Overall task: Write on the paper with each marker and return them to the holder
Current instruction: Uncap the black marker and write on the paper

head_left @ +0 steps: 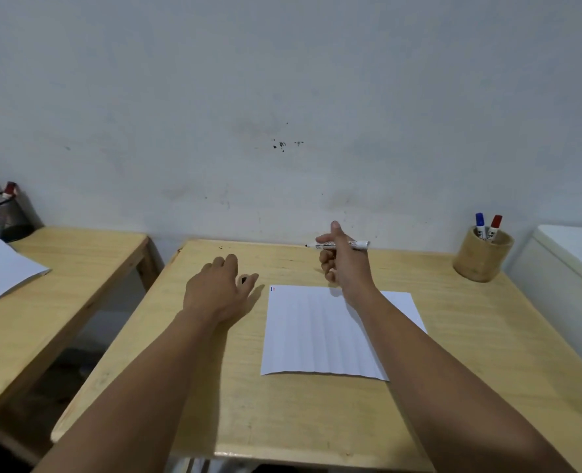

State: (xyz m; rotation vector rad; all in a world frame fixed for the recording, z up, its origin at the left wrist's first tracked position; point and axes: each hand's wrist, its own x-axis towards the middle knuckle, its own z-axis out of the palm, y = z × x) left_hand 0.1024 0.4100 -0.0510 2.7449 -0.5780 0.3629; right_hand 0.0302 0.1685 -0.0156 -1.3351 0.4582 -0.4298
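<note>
A white sheet of paper (320,331) lies on the wooden desk (214,397), with small blue and red marks at its top left corner. My right hand (342,261) hovers above the paper's far edge, holding an uncapped black marker (358,244) level, tip pointing left. My left hand (219,286) rests on the desk left of the paper, fingers curled around a small black cap (244,280). A round wooden holder (482,256) at the far right corner carries a blue marker (480,224) and a red marker (495,225).
A second wooden desk (54,288) stands to the left with a white sheet (1,268) and a black mesh cup (4,216) with markers. A white cabinet (569,268) sits at the right. A pale wall runs behind the desks.
</note>
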